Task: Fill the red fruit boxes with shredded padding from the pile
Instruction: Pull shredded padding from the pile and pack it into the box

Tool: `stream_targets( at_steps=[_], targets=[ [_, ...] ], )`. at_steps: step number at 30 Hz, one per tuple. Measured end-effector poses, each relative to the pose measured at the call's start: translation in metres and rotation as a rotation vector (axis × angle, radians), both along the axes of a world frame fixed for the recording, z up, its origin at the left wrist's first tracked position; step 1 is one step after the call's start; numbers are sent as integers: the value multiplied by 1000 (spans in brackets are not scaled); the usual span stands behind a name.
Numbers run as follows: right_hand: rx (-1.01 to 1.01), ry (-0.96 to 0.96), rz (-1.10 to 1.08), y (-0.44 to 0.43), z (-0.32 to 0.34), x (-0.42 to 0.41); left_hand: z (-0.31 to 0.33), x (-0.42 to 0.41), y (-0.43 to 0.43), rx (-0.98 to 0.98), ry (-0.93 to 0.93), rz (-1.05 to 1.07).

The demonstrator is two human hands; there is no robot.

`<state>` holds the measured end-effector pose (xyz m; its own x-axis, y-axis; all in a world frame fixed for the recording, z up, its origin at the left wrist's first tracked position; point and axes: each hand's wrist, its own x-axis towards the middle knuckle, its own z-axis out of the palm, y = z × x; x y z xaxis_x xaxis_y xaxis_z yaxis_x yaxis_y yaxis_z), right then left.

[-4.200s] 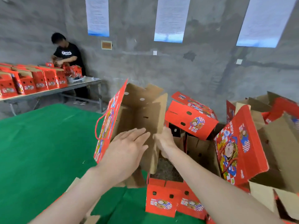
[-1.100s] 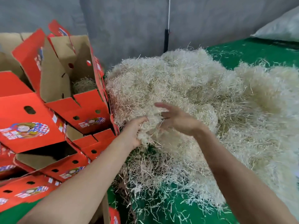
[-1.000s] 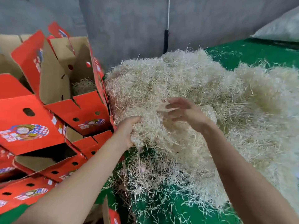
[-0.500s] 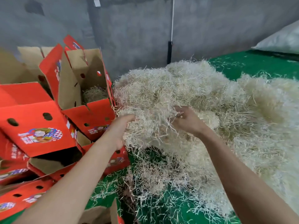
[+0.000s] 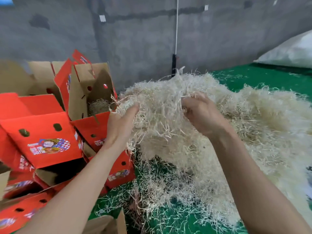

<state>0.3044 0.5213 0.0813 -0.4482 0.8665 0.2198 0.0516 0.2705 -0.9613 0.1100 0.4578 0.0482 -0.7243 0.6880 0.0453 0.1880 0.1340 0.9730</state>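
Observation:
A big pile of pale shredded padding (image 5: pixel 253 125) lies on the green floor at the right. Both hands hold a raised clump of padding (image 5: pixel 160 112) between them. My left hand (image 5: pixel 120 125) grips its left side, fingers buried in the strands. My right hand (image 5: pixel 200 114) grips its right side with curled fingers. Just left of the clump stands an open red fruit box (image 5: pixel 91 105) with some padding in its bottom. More red fruit boxes (image 5: pixel 43 135) lie heaped at the left, open or tipped.
Loose strands (image 5: pixel 162 191) litter the green mat (image 5: pixel 263 78) under the clump. A grey concrete wall (image 5: pixel 135 39) stands close behind, with a white cord and black fitting (image 5: pixel 174 63). A white sack (image 5: pixel 292 51) lies at the far right. A brown cardboard flap (image 5: pixel 108 223) sits near the bottom edge.
Since 4.2 s ago I turned from the boxes to the pile. Within the last second both hands closed on a clump and lifted it up, toward the open box.

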Motion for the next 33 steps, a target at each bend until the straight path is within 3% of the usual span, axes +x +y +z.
stream_targets(
  at_steps=[3, 7, 9, 11, 14, 18, 20, 22, 25, 27, 29, 33],
  targets=[
    [-12, -39, -112, 22, -4, -13, 5, 8, 9, 6, -123, -146],
    [-40, -139, -199, 51, -45, -3, -11, 1, 13, -76, -185, -148],
    [-102, -322, -285, 66, -75, 13, -23, 2, 15, -157, -223, -182],
    [-106, -650, -357, 76, -102, 25, -35, 9, 18, -194, -332, -190],
    [-17, -992, -168, 78, -140, 32, -50, 24, 19, -224, -531, -176],
    [-81, -1170, -45, 73, -173, 42, -57, 39, 20, -284, -593, -146],
    [9, -1202, -45, 70, -172, 46, -56, 40, 25, -219, -592, -159],
    [79, -979, -126, 70, -149, 46, -49, 40, 29, -138, -532, -136],
    [-69, -337, -343, 71, -82, 55, -34, 39, 40, 31, -455, -70],
    [-156, -35, -425, 66, -44, 62, -36, 39, 51, 73, -421, -39],
    [-163, 87, -456, 57, -20, 62, -51, 47, 53, -71, -252, -84],
    [-138, 196, -385, 42, 8, 40, -118, 79, 33, -509, 270, -418]
  ],
)
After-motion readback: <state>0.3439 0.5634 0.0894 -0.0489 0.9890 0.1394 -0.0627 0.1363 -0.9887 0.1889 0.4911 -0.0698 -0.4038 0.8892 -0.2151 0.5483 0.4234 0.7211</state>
